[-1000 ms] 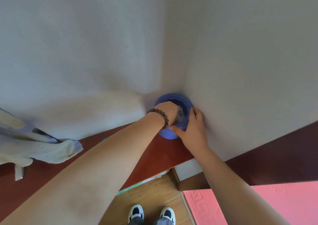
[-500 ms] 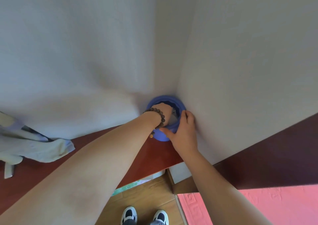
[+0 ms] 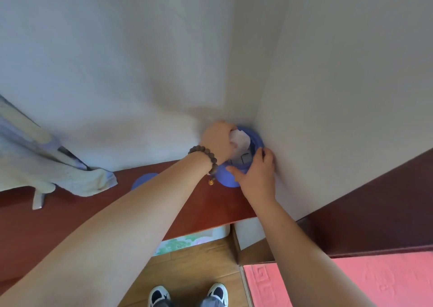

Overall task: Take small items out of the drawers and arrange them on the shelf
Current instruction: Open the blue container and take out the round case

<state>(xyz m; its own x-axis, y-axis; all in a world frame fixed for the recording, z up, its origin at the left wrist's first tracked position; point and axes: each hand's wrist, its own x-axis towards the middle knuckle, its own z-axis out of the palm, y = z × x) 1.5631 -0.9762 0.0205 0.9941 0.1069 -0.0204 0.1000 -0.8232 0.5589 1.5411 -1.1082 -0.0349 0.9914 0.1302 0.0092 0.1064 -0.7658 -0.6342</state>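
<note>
Blue tub (image 3: 228,177) between hands; left hand (image 3: 219,141) grips paper (image 3: 240,140), apparently

I am finding no text, label, brand or number that I can read anywhere here. The white paper slip (image 3: 239,142) pinched above the round blue plastic container (image 3: 230,177) is showing a few dark angular strokes, too small and blurred for me to make out. The salmon-pink embossed mat (image 3: 351,283) is showing only a raised geometric key pattern, not lettering.
</note>
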